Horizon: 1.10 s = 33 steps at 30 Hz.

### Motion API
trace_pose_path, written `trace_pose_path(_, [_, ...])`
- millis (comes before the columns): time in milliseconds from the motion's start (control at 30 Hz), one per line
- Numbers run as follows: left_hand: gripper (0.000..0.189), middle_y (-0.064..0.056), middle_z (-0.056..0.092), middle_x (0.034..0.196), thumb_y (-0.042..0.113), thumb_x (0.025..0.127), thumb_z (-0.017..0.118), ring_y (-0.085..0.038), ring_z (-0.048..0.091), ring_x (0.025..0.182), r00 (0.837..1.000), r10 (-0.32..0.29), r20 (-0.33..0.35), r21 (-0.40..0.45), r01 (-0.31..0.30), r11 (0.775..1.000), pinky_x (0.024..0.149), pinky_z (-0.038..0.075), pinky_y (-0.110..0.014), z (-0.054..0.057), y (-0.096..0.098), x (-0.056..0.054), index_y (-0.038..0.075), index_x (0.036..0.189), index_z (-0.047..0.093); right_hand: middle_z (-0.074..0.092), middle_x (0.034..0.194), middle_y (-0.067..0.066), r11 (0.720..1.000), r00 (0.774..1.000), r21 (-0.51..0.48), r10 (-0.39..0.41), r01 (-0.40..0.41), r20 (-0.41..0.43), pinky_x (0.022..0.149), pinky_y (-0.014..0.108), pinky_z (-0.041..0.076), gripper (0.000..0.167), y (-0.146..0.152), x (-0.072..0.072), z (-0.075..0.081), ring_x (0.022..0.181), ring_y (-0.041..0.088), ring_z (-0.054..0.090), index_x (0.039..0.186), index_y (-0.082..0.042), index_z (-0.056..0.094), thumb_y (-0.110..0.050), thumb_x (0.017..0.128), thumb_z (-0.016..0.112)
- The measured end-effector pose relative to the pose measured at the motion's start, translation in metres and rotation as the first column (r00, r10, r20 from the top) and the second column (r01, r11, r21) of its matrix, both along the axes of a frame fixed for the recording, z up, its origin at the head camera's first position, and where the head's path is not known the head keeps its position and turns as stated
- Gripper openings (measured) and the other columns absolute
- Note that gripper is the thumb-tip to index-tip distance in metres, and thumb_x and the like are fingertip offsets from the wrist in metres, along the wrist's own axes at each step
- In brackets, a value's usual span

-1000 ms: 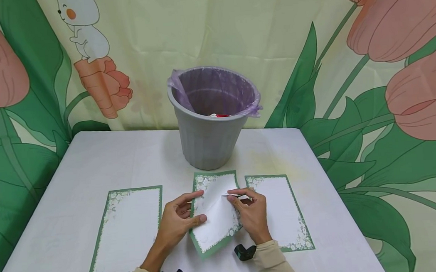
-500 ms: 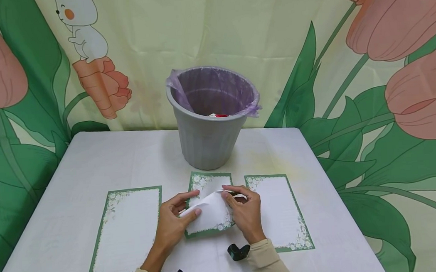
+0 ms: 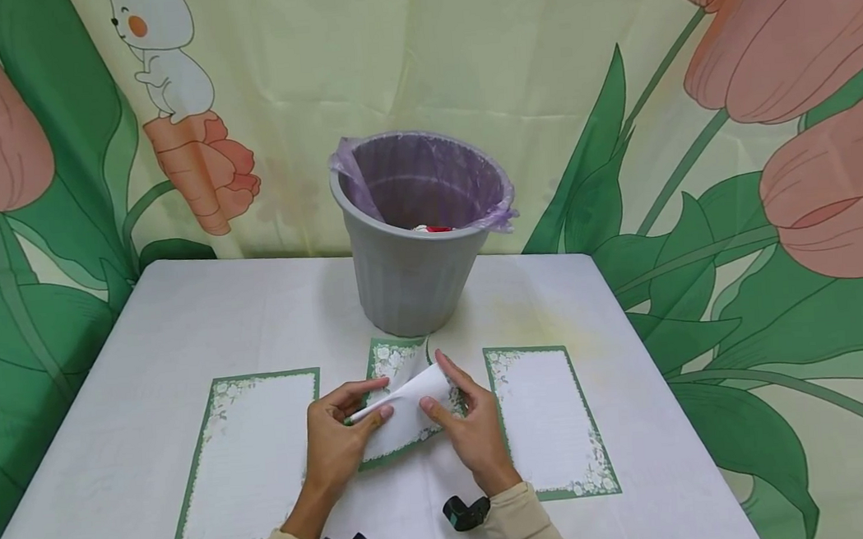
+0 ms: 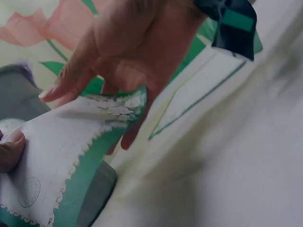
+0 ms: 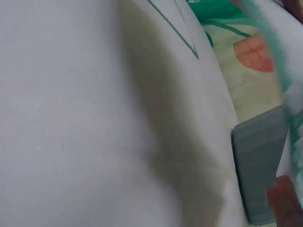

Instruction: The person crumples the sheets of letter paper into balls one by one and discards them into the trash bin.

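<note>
A white sheet of paper point(image 3: 404, 424) with a green, flower-printed border is bent between my hands in the head view. A raised fold runs diagonally across it. My left hand point(image 3: 336, 436) grips the sheet's left edge, thumb on the near face and fingers behind. My right hand point(image 3: 478, 431) holds the right side, thumb on the white face and forefinger stretched up to the fold's upper end. In the left wrist view, the right hand point(image 4: 135, 52) lies around the sheet's printed corner point(image 4: 118, 109). Only a fingertip point(image 5: 282, 196) and a strip of the sheet's border show in the right wrist view.
Matching bordered sheets lie flat on the white table point(image 3: 279, 320), a larger left sheet point(image 3: 254, 470) and a right sheet point(image 3: 552, 419). A grey bin point(image 3: 418, 287) with a purple liner point(image 3: 433, 174) stands behind my hands. A printed curtain point(image 3: 418, 56) hangs behind the table.
The sheet has been bent further, its lower part lifted into a diagonal fold. My right hand has shifted left and its fingers have spread from a pinch. The flat sheets and bin stay put.
</note>
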<state>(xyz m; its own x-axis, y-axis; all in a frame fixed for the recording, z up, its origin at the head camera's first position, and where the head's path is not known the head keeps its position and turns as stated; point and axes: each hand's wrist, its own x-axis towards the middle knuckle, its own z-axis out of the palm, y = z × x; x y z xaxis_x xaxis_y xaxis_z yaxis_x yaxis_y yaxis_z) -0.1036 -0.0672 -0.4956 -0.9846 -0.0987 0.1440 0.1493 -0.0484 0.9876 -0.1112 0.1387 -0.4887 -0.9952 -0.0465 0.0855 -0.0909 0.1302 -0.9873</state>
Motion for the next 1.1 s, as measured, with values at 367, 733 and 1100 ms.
trace_pose_path(367, [0.041, -0.011, 0.078, 0.127, 0.001, 0.086, 0.087, -0.012, 0.077, 0.108, 0.991, -0.101, 0.082, 0.09, 0.094, 0.992, 0.089, 0.063, -0.025, 0.0012, -0.0039, -0.0006, 0.005, 0.125, 0.076, 0.039, 0.171, -0.004, 0.991, 0.992, -0.06, 0.116, -0.118, -0.04, 0.127, 0.016, 0.025, 0.091, 0.0005, -0.0003, 0.0003, 0.162, 0.013, 0.028, 0.163, -0.02, 0.045, -0.014, 0.084, 0.091])
trace_pose_path(733, [0.043, -0.016, 0.075, 0.132, 0.003, 0.087, 0.086, -0.013, 0.076, 0.113, 0.974, -0.217, 0.062, 0.118, 0.209, 0.971, 0.093, 0.062, -0.027, 0.0019, -0.0021, -0.0012, 0.002, 0.129, 0.074, 0.044, 0.169, 0.002, 0.976, 0.969, -0.045, 0.207, -0.215, -0.136, 0.13, 0.019, 0.022, 0.091, 0.0028, -0.0058, 0.0032, 0.162, 0.014, 0.03, 0.163, -0.022, 0.043, -0.007, 0.086, 0.088])
trace_pose_path(1100, [0.041, -0.015, 0.073, 0.132, 0.005, 0.086, 0.086, -0.013, 0.072, 0.115, 0.974, -0.224, 0.041, 0.084, 0.22, 0.972, 0.089, 0.062, -0.027, 0.0042, -0.001, 0.0007, 0.004, 0.125, 0.077, 0.036, 0.173, 0.008, 0.949, 0.942, -0.035, 0.307, -0.314, -0.132, 0.13, 0.017, 0.018, 0.084, 0.0036, -0.0054, 0.0075, 0.164, 0.016, 0.023, 0.165, -0.022, 0.04, -0.006, 0.094, 0.081])
